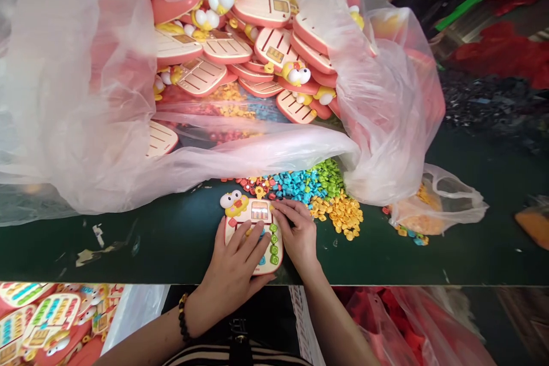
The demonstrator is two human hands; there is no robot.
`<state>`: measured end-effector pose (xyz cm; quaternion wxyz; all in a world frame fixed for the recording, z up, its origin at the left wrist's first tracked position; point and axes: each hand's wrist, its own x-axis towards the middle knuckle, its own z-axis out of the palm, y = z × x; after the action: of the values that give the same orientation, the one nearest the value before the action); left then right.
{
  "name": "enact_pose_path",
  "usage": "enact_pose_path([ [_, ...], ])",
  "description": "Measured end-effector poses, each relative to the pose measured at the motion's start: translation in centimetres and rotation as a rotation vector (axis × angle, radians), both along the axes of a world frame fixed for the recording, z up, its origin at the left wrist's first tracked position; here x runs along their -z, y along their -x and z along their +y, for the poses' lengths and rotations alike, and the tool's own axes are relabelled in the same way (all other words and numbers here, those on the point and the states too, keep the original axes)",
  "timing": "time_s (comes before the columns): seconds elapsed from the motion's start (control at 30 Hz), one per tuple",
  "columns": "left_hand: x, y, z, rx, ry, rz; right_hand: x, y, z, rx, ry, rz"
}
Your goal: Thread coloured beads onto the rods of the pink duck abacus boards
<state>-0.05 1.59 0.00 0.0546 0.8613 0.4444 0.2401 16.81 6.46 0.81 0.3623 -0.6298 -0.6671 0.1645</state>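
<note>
A cream and red duck-shaped board (265,266) lies on the green table near its front edge, its big-eyed yellow head at the upper left. My left hand (240,257) rests over the board with fingers spread across its slots and the thumb at the bottom edge. Green pieces (274,249) line the board's right side; a few blue, yellow and red ones show around my fingers. At the board's upper right corner, my right hand (298,231) has thumb and index finger pinched together; what they hold, if anything, is too small to make out.
Loose blue (295,186), green (328,177) and yellow pieces (343,214) lie behind the board. A large plastic bag (257,154) spills unfilled boards. Filled boards (51,320) lie below left; a small bag (422,217) sits right on the table (171,251).
</note>
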Motion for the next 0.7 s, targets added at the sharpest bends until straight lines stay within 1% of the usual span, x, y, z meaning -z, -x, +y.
enact_pose_path([
  [0.1,0.0,0.0,0.0,0.005,0.002,-0.008,0.1,0.0,-0.2,0.004,-0.001,0.004],
  [0.17,0.0,0.0,0.1,0.009,0.004,-0.008,-0.1,-0.4,-0.2,-0.037,0.006,-0.021],
  [0.33,0.1,-0.2,0.1,0.012,0.006,-0.016,-1.3,-1.9,0.7,-0.282,0.085,-0.076],
  [0.4,0.2,-0.2,0.2,0.009,0.008,-0.013,-1.8,-2.4,1.6,-0.345,0.133,-0.069],
  [0.57,0.3,-0.2,0.2,0.013,0.010,-0.015,-3.0,-2.8,4.4,-0.399,0.307,-0.024],
  [0.63,0.4,-0.2,0.2,0.022,0.011,-0.010,-3.5,-2.7,5.8,-0.414,0.429,-0.035],
  [0.7,0.6,-0.3,0.1,0.026,0.011,-0.007,-4.1,-2.4,7.4,-0.442,0.594,-0.068],
])
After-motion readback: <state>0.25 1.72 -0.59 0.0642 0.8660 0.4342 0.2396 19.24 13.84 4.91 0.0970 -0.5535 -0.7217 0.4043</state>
